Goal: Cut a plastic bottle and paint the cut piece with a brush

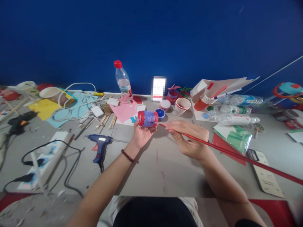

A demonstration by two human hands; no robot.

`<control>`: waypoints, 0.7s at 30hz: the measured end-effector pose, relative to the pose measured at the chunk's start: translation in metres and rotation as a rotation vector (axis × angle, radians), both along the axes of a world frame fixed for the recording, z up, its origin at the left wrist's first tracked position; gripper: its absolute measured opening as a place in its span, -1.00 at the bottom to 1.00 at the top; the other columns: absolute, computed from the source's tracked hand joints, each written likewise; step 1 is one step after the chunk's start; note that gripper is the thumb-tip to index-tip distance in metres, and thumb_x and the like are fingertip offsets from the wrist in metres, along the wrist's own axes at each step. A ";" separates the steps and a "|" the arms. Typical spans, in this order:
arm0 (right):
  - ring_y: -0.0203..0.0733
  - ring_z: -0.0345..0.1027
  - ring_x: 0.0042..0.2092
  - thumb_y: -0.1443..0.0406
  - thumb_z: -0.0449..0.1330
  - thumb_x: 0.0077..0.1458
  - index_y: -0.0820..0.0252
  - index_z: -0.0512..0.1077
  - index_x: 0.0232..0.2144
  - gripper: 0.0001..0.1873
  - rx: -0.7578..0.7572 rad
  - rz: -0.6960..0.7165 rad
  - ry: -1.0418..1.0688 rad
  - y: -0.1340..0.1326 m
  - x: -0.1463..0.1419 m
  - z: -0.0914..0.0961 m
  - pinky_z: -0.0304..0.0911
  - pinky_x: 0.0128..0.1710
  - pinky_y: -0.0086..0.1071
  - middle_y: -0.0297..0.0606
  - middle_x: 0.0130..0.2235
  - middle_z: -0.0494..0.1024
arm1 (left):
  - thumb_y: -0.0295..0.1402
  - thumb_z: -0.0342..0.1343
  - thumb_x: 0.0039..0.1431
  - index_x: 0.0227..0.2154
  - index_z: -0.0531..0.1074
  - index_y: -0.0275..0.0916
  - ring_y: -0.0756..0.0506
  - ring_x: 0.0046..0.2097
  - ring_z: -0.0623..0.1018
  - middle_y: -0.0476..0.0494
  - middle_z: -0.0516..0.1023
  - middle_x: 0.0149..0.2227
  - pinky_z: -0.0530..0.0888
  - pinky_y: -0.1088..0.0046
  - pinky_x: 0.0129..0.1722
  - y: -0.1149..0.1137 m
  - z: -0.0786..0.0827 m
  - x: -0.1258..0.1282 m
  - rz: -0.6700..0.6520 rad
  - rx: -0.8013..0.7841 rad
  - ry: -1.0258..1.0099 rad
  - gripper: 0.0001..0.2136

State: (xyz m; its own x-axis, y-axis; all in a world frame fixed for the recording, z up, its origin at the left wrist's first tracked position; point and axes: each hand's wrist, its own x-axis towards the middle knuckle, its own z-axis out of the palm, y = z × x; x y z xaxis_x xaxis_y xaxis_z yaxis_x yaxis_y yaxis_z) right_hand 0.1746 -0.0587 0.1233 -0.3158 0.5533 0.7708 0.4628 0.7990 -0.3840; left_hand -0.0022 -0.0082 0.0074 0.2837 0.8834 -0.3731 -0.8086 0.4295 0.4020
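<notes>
My left hand [144,136] is wrapped round a small painted container [148,118], red at both ends with a blue-violet band. It lies on its side in the fingers above the table. My right hand [189,135] grips a long red paintbrush [227,150] near its front end. The brush tip points at the container's right end; whether it touches cannot be made out. Just behind the container stands an open jar of blue paint [160,114]. A jar with a pale lid [165,105] and a stack of paper cups [181,106] stand farther back.
A blue glue gun [100,144] and a power strip [48,157] with cords lie at left. Behind stands a red-capped bottle [123,78]. Plastic bottles [236,119], an orange cup [201,104] and a pale digital device [266,175] are at right. A blue wall [151,41] closes the back.
</notes>
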 end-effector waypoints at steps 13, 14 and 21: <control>-0.10 0.62 -0.13 0.47 0.22 0.17 0.13 0.56 -0.18 -0.78 0.011 -0.054 -0.053 0.002 0.005 -0.003 0.56 -0.17 -0.30 -0.17 -0.19 0.70 | 0.06 0.12 0.13 -0.19 0.53 -0.29 -0.16 -0.31 0.60 -0.23 0.64 -0.31 0.52 0.30 -0.27 0.000 -0.003 0.000 -0.003 0.010 0.008 -0.53; -0.11 0.62 -0.14 0.47 0.22 0.17 0.14 0.56 -0.20 -0.80 0.008 -0.048 -0.068 0.001 0.005 -0.003 0.56 -0.20 -0.33 -0.18 -0.21 0.70 | 0.06 0.12 0.13 -0.21 0.53 -0.29 -0.16 -0.31 0.60 -0.23 0.64 -0.32 0.52 0.31 -0.27 0.001 -0.004 0.000 0.004 0.004 0.006 -0.54; -0.17 0.62 -0.22 0.42 0.21 0.20 0.09 0.55 -0.19 -0.81 -0.063 0.033 -0.033 -0.004 0.003 0.002 0.55 -0.17 -0.34 -0.28 -0.29 0.69 | 0.10 0.12 0.12 -0.39 0.52 -0.30 -0.13 -0.39 0.57 -0.20 0.59 -0.45 0.52 0.32 -0.31 0.001 -0.003 -0.002 -0.005 -0.018 0.005 -0.53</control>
